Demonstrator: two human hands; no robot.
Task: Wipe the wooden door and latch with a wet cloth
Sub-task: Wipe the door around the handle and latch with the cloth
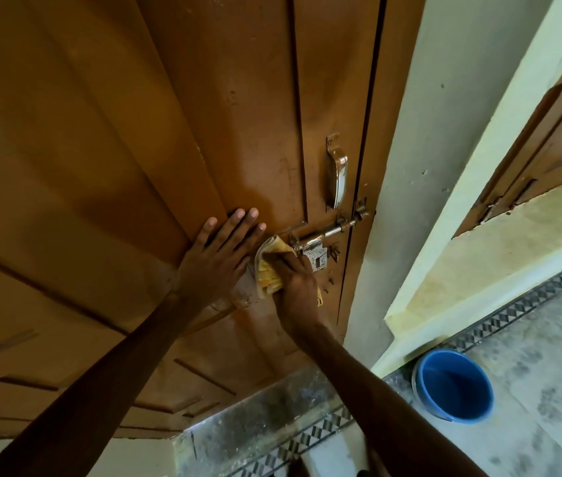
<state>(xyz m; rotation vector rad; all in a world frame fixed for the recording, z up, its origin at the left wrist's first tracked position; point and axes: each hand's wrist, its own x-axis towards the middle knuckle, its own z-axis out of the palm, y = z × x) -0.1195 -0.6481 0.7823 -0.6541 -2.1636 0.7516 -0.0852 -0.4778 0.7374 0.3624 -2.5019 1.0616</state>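
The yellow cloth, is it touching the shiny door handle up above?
Apart. The head view shows the yellow cloth, gripped by the right hand, down beside the latch. The door handle is higher, with bare wooden door between them.

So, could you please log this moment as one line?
right hand: cloth beside latch | left hand: flat on door | bucket: floor

Brown wooden door (135,149) was shut, panelled, surface dusty and spotted. Metal sliding latch (327,234) sat low on its right edge, bolt horizontal (pushed toward the frame), hasp plate hanging below, tarnished. Yellow cloth (267,266) was bunched up, pressed on the door just left of the latch, touching it.
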